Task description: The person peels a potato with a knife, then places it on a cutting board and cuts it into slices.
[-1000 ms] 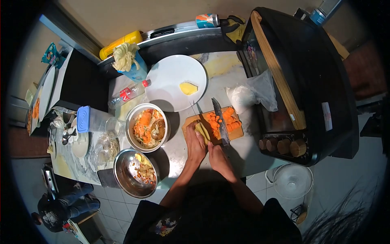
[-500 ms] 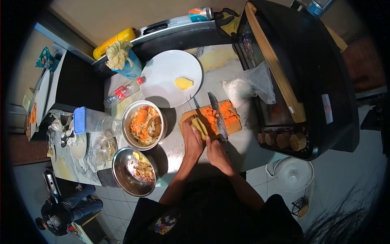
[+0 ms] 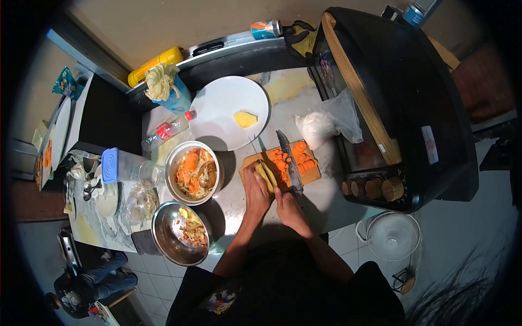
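My left hand (image 3: pixel 258 190) is closed around a peeled yellow potato (image 3: pixel 265 176) on the wooden cutting board (image 3: pixel 249 162). A thin knife blade (image 3: pixel 253 142), seen nearly edge-on, runs along the potato and pokes out beyond it. At the near end of that blade my right hand (image 3: pixel 289 209) is closed; its handle is hidden by the fingers. Cut orange carrot pieces (image 3: pixel 280 161) lie on the board. Across them rests a larger dark-bladed knife (image 3: pixel 291 163), touched by neither hand. Another yellow potato piece (image 3: pixel 246 119) sits on the white plate (image 3: pixel 220 98).
Left of the board stand a pot of shredded vegetables (image 3: pixel 185 198) and a metal bowl with peelings (image 3: pixel 166 239). A plastic bottle (image 3: pixel 168 130) lies behind them. To the right are a plastic bag (image 3: pixel 321 126) and a black oven (image 3: pixel 413 114). Another person (image 3: pixel 81 288) is at lower left.
The camera view has shifted slightly, so the counter appears a little lower. My hands keep nearly the same grip, and the potato looks slightly more parted along the blade.
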The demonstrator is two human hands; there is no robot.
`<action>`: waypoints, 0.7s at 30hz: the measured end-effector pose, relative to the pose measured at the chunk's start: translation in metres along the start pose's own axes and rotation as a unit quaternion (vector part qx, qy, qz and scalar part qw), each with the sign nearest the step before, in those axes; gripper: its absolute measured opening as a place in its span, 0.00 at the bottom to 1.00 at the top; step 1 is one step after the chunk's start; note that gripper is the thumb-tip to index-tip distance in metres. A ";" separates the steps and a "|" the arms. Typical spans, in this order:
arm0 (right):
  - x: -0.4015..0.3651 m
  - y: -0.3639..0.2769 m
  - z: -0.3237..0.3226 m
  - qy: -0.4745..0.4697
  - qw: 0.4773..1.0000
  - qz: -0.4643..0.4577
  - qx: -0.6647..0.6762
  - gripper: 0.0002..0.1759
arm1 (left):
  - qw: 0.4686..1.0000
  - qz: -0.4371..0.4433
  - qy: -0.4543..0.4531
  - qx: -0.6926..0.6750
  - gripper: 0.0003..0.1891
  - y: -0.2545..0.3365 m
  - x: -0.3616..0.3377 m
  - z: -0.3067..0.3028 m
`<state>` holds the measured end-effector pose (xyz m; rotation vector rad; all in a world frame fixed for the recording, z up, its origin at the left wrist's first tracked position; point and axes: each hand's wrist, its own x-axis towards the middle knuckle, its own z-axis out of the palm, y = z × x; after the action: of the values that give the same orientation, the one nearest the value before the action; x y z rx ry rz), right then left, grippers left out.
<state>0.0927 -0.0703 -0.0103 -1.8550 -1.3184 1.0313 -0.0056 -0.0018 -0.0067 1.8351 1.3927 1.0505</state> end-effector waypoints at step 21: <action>0.003 -0.002 -0.001 -0.032 0.999 0.027 -0.009 0.36 | 1.000 -0.011 -0.007 -0.005 0.20 -0.003 -0.001 0.001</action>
<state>0.0935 -0.0665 -0.0089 -1.8956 -1.3250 1.1185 -0.0066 -0.0020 -0.0102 1.8121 1.3942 1.0285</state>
